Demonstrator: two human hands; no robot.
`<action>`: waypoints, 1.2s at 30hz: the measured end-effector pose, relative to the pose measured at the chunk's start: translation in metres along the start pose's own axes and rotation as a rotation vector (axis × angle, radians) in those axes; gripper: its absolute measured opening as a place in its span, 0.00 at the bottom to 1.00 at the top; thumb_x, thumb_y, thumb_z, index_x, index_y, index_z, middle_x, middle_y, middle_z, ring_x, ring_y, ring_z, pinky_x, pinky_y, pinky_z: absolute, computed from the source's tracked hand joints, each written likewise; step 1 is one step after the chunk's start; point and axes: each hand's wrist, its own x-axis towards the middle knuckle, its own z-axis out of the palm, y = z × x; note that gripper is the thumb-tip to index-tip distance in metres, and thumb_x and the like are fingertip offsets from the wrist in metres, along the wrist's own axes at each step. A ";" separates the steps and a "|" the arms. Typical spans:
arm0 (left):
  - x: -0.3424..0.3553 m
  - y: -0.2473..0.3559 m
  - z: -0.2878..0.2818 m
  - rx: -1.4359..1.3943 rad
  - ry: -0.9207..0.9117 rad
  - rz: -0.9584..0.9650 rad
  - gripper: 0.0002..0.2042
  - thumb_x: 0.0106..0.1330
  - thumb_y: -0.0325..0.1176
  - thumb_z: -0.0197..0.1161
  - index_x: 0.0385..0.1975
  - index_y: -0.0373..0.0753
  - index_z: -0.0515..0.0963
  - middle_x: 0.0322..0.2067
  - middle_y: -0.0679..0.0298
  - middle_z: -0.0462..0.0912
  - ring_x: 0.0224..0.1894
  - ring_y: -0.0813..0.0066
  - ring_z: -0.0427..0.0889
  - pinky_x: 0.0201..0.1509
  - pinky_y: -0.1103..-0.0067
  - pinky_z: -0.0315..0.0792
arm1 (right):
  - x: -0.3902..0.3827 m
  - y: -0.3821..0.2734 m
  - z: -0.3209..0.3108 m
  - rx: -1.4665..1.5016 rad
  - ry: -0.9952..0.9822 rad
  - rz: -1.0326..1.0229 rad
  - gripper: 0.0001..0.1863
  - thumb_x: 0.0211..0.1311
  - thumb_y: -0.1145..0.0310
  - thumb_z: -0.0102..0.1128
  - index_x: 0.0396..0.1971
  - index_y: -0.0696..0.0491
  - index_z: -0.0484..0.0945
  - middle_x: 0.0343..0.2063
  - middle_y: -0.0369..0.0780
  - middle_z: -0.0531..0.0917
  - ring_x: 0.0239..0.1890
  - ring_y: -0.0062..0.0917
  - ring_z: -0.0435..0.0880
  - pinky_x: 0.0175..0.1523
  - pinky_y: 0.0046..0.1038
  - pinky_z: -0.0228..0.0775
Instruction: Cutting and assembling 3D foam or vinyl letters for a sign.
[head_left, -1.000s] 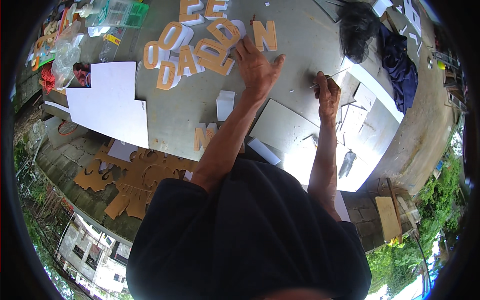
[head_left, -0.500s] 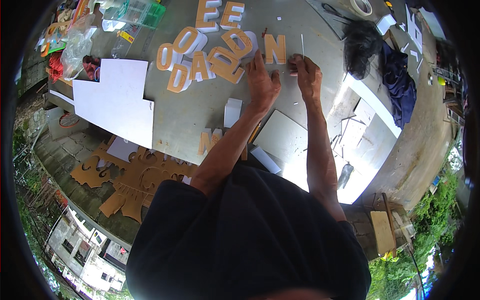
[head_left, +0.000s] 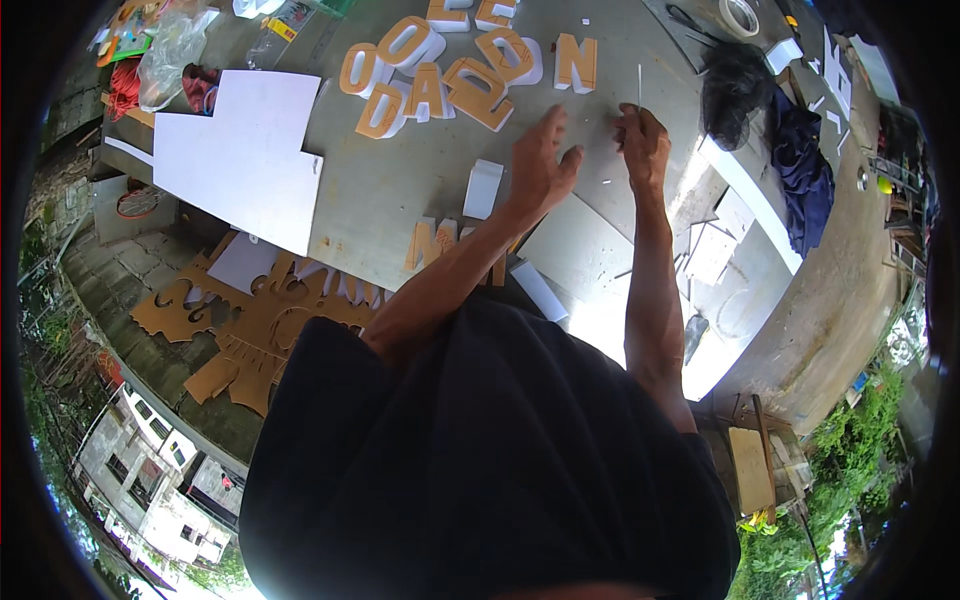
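My left hand (head_left: 543,168) hovers over the grey table with its fingers stretched out and nothing in them. Just beyond its fingertips stands a letter-shaped block (head_left: 577,65) with a brown face and white sides. My right hand (head_left: 648,150) is closed around a thin white stick (head_left: 640,84) that points away from me; its exact kind is too small to make out. Several similar letter blocks (head_left: 427,92) cluster to the left of the single one. Another brown-faced letter (head_left: 424,243) lies beside my left forearm, which partly covers the pieces there.
A white folded piece (head_left: 483,188) lies left of my left hand. At the left is a large white sheet (head_left: 240,150); brown cut-out cardboard (head_left: 290,330) sits below the table edge. On the right are black mesh (head_left: 735,95), dark blue cloth (head_left: 800,170) and a tape roll (head_left: 739,18).
My left hand has drawn back toward me from beside the single letter block. My right hand keeps hold of the stick and has also come slightly nearer. The whole view has shifted.
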 end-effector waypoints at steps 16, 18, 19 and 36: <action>-0.135 -0.045 -0.188 0.345 0.101 -0.205 0.20 0.60 0.30 0.70 0.53 0.33 0.80 0.43 0.54 0.87 0.42 0.64 0.86 0.47 0.69 0.79 | -0.087 0.058 -0.030 -0.404 0.333 -0.354 0.14 0.63 0.69 0.63 0.47 0.54 0.82 0.40 0.46 0.84 0.43 0.37 0.85 0.50 0.39 0.78; -0.136 -0.050 -0.179 0.410 0.055 -0.127 0.21 0.59 0.31 0.71 0.54 0.33 0.80 0.46 0.52 0.86 0.43 0.61 0.85 0.49 0.67 0.78 | -0.115 0.037 -0.003 -0.265 0.253 -0.428 0.14 0.64 0.69 0.64 0.48 0.55 0.82 0.38 0.46 0.84 0.33 0.32 0.88 0.40 0.33 0.82; -0.136 -0.052 -0.175 0.536 0.079 -0.045 0.22 0.60 0.32 0.71 0.54 0.33 0.79 0.47 0.51 0.85 0.45 0.59 0.85 0.50 0.66 0.78 | -0.128 0.030 0.016 -0.179 0.182 -0.466 0.14 0.64 0.69 0.65 0.47 0.56 0.82 0.38 0.47 0.84 0.32 0.32 0.88 0.38 0.31 0.82; -0.131 -0.072 -0.193 0.244 0.005 -0.211 0.20 0.62 0.32 0.71 0.53 0.33 0.81 0.47 0.51 0.85 0.42 0.66 0.87 0.48 0.73 0.80 | -0.149 -0.019 0.105 -0.066 -0.228 -0.066 0.41 0.54 0.58 0.68 0.64 0.61 0.62 0.49 0.58 0.80 0.52 0.49 0.83 0.59 0.42 0.74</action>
